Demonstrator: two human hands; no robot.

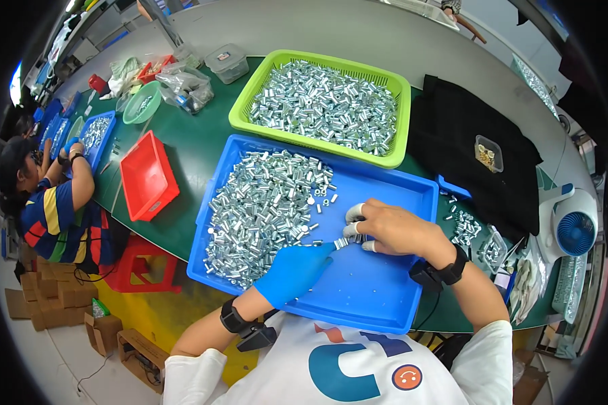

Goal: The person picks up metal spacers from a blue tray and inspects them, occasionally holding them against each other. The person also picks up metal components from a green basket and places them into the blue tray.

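Note:
My left hand (294,273), in a blue glove, reaches over the front of a blue tray (392,297). Its fingertips are pinched at a short row of small silvery metal cylinders (342,243). From the other side my right hand (395,229), bare with white finger cots on several fingertips, curls its fingers round the same row; its palm side is hidden. A large heap of loose metal cylinders (263,209) fills the tray's left half. A few lie apart near the heap's right edge, some showing holes in their ends.
Behind the tray stands a green basket (236,111) full of similar cylinders. A red tray (148,177) is at left, a black cloth (452,135) and white fan (567,223) at right. A co-worker (61,196) sits at the far left beside blue trays.

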